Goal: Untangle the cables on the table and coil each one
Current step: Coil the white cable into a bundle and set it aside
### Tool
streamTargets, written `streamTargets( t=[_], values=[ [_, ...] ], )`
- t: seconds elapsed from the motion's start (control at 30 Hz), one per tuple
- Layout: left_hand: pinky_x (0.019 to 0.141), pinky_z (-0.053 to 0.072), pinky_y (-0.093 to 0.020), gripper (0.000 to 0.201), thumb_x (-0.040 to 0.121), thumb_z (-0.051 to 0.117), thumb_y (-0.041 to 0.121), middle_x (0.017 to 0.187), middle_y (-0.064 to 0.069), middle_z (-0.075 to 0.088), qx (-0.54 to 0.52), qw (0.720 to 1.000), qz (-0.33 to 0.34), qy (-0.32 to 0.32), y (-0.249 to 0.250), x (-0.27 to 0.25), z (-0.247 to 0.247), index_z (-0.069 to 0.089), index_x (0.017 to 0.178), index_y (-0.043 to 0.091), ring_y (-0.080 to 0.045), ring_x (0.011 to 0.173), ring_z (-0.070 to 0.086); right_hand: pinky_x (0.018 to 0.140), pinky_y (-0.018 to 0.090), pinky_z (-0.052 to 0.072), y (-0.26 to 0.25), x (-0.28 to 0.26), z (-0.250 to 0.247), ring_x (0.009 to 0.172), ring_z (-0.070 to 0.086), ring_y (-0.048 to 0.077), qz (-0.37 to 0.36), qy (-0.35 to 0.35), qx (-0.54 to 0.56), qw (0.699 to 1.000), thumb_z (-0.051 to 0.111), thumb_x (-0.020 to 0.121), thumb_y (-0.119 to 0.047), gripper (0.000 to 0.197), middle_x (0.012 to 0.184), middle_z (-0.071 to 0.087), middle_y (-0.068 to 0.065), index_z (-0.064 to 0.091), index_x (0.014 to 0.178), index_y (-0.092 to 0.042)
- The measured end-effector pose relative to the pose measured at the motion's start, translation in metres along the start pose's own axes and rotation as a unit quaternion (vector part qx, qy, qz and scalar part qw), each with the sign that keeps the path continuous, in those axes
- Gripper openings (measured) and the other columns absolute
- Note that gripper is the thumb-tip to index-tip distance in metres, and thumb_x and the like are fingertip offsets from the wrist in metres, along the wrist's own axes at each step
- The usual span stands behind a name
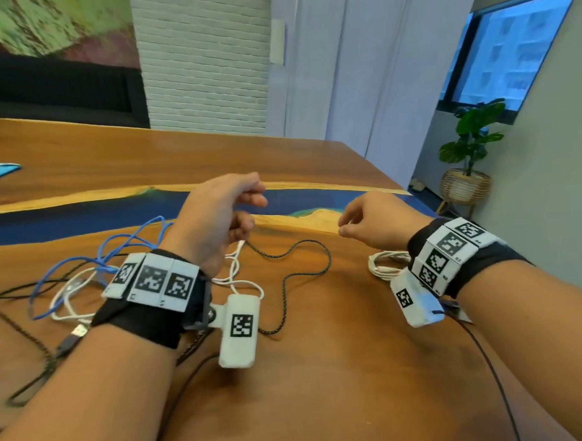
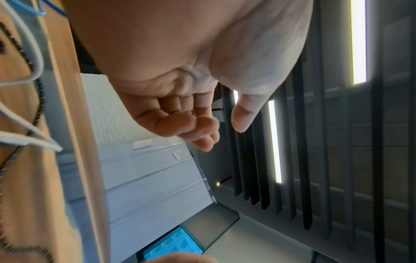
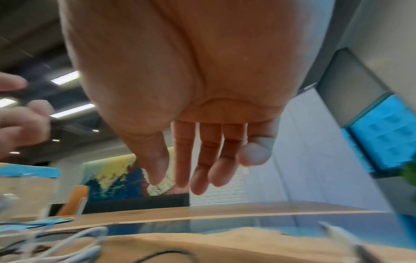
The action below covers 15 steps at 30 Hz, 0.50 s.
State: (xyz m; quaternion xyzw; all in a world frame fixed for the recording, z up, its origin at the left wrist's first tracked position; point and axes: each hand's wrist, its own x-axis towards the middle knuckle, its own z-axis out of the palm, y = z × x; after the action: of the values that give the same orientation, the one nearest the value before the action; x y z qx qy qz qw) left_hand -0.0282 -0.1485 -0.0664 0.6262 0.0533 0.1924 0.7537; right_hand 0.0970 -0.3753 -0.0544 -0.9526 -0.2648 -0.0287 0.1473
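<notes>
Wooden table (image 1: 324,370) | cables (image 1: 286,281) between, below hands | left hand (image 1: 215,217), right hand (image 1: 374,219) loose, empty

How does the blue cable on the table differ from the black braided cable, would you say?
The blue cable is smooth and plain blue, while the black braided cable has a speckled woven sheath. The blue cable lies in overlapping loops under the left hand, crossing white cables; the black braided cable snakes in open bends in the middle of the table. Neither is coiled yet.
</notes>
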Motion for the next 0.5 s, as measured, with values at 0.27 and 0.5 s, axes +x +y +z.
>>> streamTargets(
  t=[0.27, 0.5],
  values=[
    [0.062, 0.04, -0.029, 0.023, 0.099, 0.057, 0.035, 0.083, -0.001, 0.068, 0.01, 0.997, 0.071, -0.035, 0.024, 0.0, -0.032, 0.069, 0.095, 0.015, -0.016, 0.062, 0.055, 0.088, 0.031, 0.05, -0.133, 0.0, 0.049, 0.104, 0.062, 0.013, -0.21, -0.121, -0.047, 0.969, 0.07, 0.091, -0.044, 0.039, 0.118, 0.069, -0.008, 0.067, 0.128, -0.034],
    [0.087, 0.041, -0.043, 0.024, 0.103, 0.052, 0.031, 0.095, -0.004, 0.072, 0.062, 0.995, 0.059, -0.056, 0.022, 0.001, -0.044, 0.07, 0.1, 0.017, -0.022, 0.089, 0.064, 0.068, 0.031, 0.048, -0.157, 0.01, 0.088, 0.093, 0.064, 0.024, -0.225, -0.205, -0.171, 0.937, 0.06, 0.099, -0.024, 0.015, 0.103, 0.068, 0.003, 0.065, 0.11, -0.016]
  ],
)
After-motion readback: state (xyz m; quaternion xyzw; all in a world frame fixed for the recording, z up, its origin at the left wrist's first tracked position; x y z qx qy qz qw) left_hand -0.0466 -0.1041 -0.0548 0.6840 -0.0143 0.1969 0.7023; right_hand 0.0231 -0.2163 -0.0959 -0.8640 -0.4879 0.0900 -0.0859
